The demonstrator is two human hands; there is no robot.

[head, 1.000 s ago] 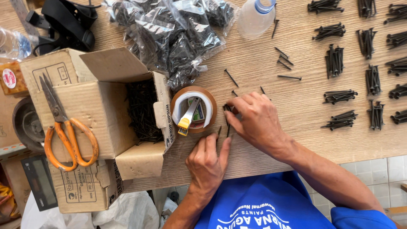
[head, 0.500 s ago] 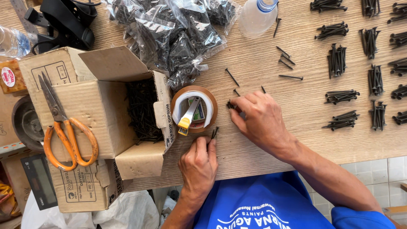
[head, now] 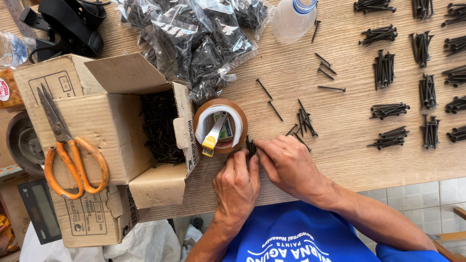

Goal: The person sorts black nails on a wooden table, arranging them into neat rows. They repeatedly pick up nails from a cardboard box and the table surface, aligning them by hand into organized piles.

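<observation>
Black screws [head: 250, 147], small bundle, upright between left hand [head: 236, 187] and right hand [head: 287, 165], both pinching it, beside tape roll [head: 221, 125].

Matt black metal screws [head: 250, 145] were pinched over a pale, grained wood table [head: 340, 140]. Glossy brown tape [head: 221, 125], a rough matt cardboard box [head: 107, 131], crinkled shiny clear plastic bags [head: 194, 39] and orange plastic-handled steel scissors [head: 68, 150] were seen.
</observation>
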